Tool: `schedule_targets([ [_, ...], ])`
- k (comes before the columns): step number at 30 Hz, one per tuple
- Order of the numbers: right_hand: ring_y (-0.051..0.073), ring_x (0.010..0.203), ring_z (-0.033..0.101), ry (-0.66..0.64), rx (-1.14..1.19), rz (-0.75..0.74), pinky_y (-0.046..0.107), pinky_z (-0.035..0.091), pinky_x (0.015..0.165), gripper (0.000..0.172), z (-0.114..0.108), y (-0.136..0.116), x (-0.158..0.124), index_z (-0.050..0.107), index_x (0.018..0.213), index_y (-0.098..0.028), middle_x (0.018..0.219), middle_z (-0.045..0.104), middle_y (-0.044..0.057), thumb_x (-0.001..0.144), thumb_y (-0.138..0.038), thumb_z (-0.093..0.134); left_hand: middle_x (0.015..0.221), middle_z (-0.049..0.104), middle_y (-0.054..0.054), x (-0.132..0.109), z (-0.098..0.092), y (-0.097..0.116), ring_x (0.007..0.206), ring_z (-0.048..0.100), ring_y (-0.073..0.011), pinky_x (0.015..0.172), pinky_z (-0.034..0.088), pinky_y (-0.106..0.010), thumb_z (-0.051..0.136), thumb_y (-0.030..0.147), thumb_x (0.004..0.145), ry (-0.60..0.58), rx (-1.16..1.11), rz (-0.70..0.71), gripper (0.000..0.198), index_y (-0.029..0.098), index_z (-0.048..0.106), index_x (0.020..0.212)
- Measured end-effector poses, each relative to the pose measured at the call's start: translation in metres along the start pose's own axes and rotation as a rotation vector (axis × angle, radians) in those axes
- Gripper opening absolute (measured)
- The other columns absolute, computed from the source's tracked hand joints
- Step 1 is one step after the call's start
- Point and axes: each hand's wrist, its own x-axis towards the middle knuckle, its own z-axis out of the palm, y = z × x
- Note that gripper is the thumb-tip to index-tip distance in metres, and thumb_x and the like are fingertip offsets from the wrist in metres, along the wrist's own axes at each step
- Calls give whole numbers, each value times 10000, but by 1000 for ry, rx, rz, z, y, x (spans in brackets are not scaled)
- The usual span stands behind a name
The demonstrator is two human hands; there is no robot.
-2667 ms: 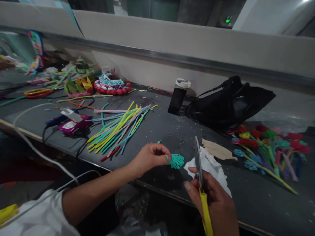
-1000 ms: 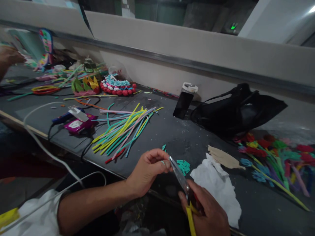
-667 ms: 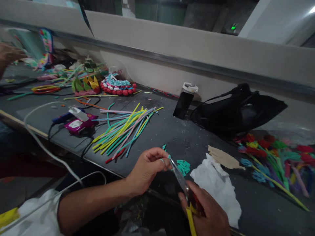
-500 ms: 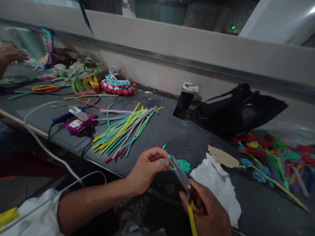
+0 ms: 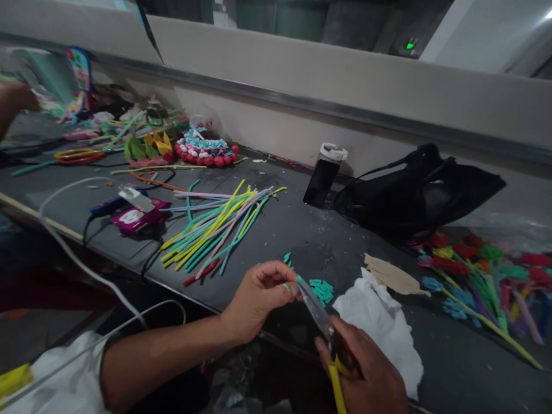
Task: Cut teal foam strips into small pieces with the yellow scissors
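My left hand [image 5: 263,293] pinches a small teal pipe cleaner piece [image 5: 298,279] between thumb and fingers; most of it is hidden by the fingertips. My right hand [image 5: 366,368] is closed round the yellow and red handles of a pair of scissors [image 5: 317,310]. The blades point up and left, their tips at the teal piece. Just beyond the blades lies a small pile of short teal cut pieces [image 5: 321,291] on the dark table [image 5: 284,230]. A few more teal bits [image 5: 287,260] lie behind my left fingers.
Long coloured pipe cleaners [image 5: 219,227] lie left of centre, near a purple device [image 5: 138,217] with cables. A bottle [image 5: 321,175], black bag [image 5: 409,195], white crumpled tissue [image 5: 379,322] and fuzzy flowers [image 5: 478,270] are to the right. Another person's hand [image 5: 17,98] shows at far left.
The scissor blades look more closed at the teal piece, and my left fingers have shifted very slightly. At far left the other person's hand has moved a little and is blurred.
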Motion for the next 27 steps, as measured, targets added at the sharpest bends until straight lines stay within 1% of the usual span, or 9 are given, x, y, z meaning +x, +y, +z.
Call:
schedule_targets([
  [2,208,808,708,-6,-5,7,262,542,686,330,0,0,0,669,1057,-223,896,738,42,891,-474,532,625,662,18,0,0,0,577,545,-70,596,422,-186,768,184,681,6,-5,-3,86,150,695,711],
  [5,197,766,707,-30,0,-19,260,538,682,312,0,1,-1,660,1081,-230,861,733,33,899,-448,532,626,664,17,0,1,0,577,547,-73,594,423,-188,771,181,674,9,-9,-1,91,148,692,705],
  [8,190,742,705,-18,-3,-43,256,532,655,312,2,2,-1,656,1089,-229,853,733,31,917,-442,508,620,660,19,0,1,0,575,540,-73,595,421,-192,768,172,671,16,-5,-5,87,146,691,702],
  [12,187,750,703,0,9,-76,257,529,660,313,2,2,-2,646,1114,-217,877,732,38,929,-423,499,617,652,20,0,1,0,587,538,-74,607,419,-194,758,170,677,21,0,0,77,144,692,706],
  [17,175,673,696,-5,18,-98,245,529,601,294,2,5,-2,646,1127,-227,805,725,26,923,-392,514,636,660,15,0,0,-2,598,543,-80,611,419,-201,749,171,686,11,0,-1,74,146,684,710],
  [20,179,676,705,-17,17,-126,244,529,583,305,3,6,-2,638,1139,-221,807,730,29,920,-391,511,633,653,19,1,0,-3,596,538,-77,617,416,-201,750,169,683,13,-1,-2,79,144,683,716],
  [24,184,688,707,26,40,-99,258,529,621,291,3,4,-4,636,1144,-217,830,736,37,922,-362,517,622,648,18,0,0,-2,590,536,-78,615,414,-203,754,181,681,21,3,-8,86,143,683,710],
  [27,177,670,700,23,50,-121,251,534,635,293,3,3,-4,639,1159,-214,798,733,31,917,-336,528,629,650,15,0,0,-2,594,539,-81,613,415,-205,758,191,682,14,-1,-2,90,146,685,708],
])
